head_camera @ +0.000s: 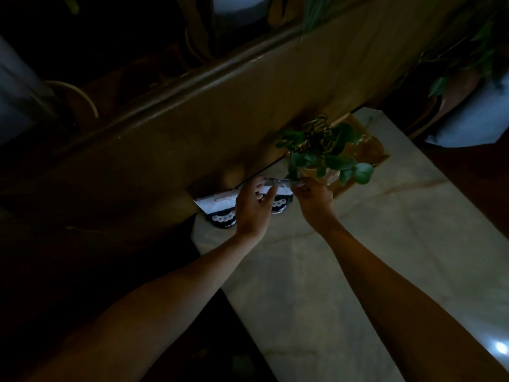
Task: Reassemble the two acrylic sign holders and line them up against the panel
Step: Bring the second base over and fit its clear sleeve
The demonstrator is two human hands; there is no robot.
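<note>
Both hands (252, 208) pinch the acrylic holder (278, 182) between them.

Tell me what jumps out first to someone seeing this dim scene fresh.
Two bare forearms converge mid-frame, where the left hand and right hand both grip a clear acrylic sign holder by its upper edge. Beside it to the left, a second white-card sign holder stands against the brown panel. Just behind the hands, a small green leafy plant sits on the pale marble-look tabletop.
</note>
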